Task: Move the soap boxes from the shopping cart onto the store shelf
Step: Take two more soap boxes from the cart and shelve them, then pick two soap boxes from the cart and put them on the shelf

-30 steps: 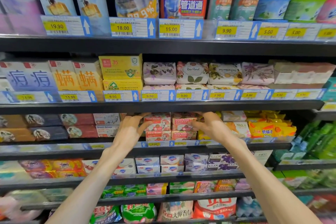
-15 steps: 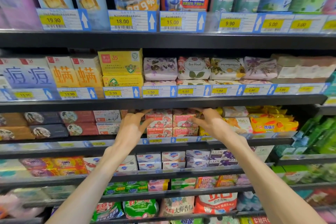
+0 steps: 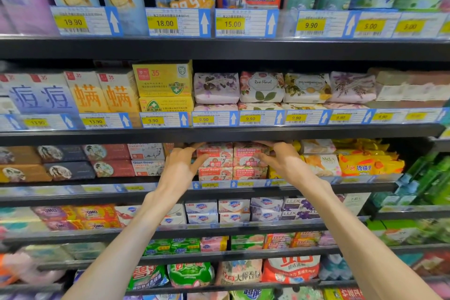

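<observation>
At the centre of the frame, on the third shelf (image 3: 219, 192) from the top, two stacks of pink Goat Soap boxes sit side by side: the left stack (image 3: 215, 162) and the right stack (image 3: 250, 161), each two boxes high. The left hand (image 3: 179, 168) reaches in from the lower left, its fingers curled over the top left edge of the left stack and its thumb pressed against the front of the upper box. The right hand (image 3: 283, 161) comes from the lower right, fingers laid along the top of the right stack and thumb against its front face, so both hands bracket the two stacks from outside. Each hand grips its upper box loosely rather than lifting it; the boxes rest on the ones below.

Compared with a second ago, the hands sit at the same two stacks with nearly the same pose; the left thumb has moved further onto the box front. The view has tilted slightly downward, so the shelves appear higher in the frame.

White Goat Soap boxes (image 3: 146, 158) stand just left of the left hand, and yellow packets (image 3: 370, 165) lie right of the right hand.
</observation>
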The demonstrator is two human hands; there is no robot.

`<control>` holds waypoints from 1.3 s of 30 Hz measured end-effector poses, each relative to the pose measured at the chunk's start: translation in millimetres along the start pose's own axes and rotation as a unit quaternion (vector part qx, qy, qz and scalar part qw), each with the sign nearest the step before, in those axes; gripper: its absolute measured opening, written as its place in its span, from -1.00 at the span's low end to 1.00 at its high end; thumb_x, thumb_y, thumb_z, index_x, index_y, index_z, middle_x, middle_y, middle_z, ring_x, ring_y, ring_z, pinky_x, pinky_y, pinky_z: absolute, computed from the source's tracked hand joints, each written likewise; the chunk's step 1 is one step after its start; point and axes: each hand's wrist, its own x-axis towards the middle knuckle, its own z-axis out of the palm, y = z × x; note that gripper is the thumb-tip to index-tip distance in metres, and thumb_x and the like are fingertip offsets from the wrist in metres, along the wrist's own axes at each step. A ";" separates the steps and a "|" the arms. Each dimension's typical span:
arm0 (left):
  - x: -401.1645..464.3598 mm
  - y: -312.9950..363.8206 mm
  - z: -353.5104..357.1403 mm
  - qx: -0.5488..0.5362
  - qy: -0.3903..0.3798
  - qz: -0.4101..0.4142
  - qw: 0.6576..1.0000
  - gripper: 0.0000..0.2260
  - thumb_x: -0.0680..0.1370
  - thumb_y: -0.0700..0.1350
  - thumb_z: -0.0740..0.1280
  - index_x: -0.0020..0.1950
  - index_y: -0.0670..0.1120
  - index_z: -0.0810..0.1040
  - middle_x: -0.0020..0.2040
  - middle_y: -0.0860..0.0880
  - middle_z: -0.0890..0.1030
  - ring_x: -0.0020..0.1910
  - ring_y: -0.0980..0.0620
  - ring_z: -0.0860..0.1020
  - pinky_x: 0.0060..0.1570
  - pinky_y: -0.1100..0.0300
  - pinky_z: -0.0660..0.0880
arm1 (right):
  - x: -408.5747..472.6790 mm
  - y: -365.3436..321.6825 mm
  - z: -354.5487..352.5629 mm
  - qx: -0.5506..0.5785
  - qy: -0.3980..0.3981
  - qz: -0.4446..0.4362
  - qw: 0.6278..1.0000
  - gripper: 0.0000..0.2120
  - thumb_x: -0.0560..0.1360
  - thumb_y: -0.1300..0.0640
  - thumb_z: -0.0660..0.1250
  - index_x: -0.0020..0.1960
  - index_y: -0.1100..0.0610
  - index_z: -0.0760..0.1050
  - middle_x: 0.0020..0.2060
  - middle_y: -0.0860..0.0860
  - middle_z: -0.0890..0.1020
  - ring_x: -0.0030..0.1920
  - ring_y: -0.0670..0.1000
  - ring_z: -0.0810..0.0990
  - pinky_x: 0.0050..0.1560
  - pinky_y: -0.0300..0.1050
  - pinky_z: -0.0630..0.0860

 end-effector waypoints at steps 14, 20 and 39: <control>-16.4 10.0 -7.7 0.026 0.027 -0.008 0.999 -0.57 0.59 0.08 0.36 0.42 -0.04 0.49 0.26 -0.15 0.52 0.22 -0.15 0.52 0.23 -0.02 0.50 | -8.3 22.0 8.1 -0.118 0.027 -0.149 0.981 -0.51 0.57 -0.18 0.25 0.48 -0.18 0.32 0.16 0.03 0.57 0.26 0.09 0.48 0.28 0.00 0.47; -47.6 5.1 -28.7 0.110 0.051 0.002 0.993 -0.61 0.58 0.08 0.37 0.38 0.00 0.50 0.26 0.01 0.52 0.22 -0.04 0.51 0.12 0.01 0.54 | -5.2 -1.7 19.9 -0.168 0.028 -0.318 0.933 -0.54 0.57 -0.10 0.31 0.44 -0.07 0.40 0.41 -0.02 0.47 0.37 0.06 0.46 0.35 0.01 0.44; -355.6 -101.7 -211.0 0.316 0.164 -0.269 0.895 -0.54 0.51 0.22 0.24 0.30 0.01 0.56 0.25 -0.03 0.57 0.25 -0.10 0.52 0.19 -0.03 0.48 | -102.9 -254.9 192.9 -0.045 -0.114 -0.650 0.750 -0.48 0.60 -0.22 0.15 0.40 0.09 0.46 0.27 0.05 0.59 0.30 0.10 0.54 0.28 0.08 0.51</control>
